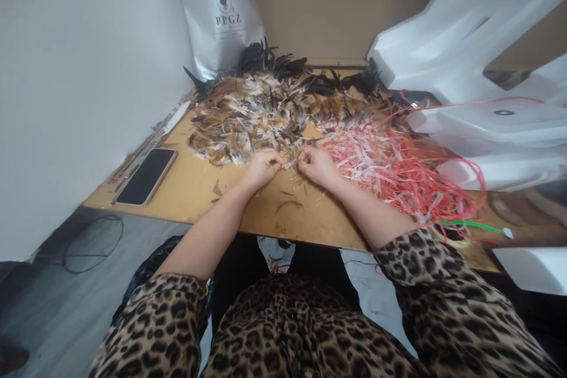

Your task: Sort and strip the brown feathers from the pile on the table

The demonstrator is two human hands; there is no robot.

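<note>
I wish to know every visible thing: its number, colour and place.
Tabletop: one, tan, centre
Feathers: many, brown, cream, black, tabletop rear
Ribbon strips: many, pink, red, white, tabletop right
Smartphone: one, black, tabletop left
PPGZ bag: one, silvery white, behind feathers
Moulded pieces: several, white, right
Thin strip: one, green, tabletop right
Upright surfaces: two, white left, brown rear
Floor: one, grey, below
Cable: one, dark, floor left
Plastic bag: one, black, lower left
Strand: one, pale-reddish, centre
Trousers: one, black, below tabletop
Leopard-print top: one, brown-black, bottom
Left hand: one, bare, strand's left
Right hand: one, bare, strand's right
</note>
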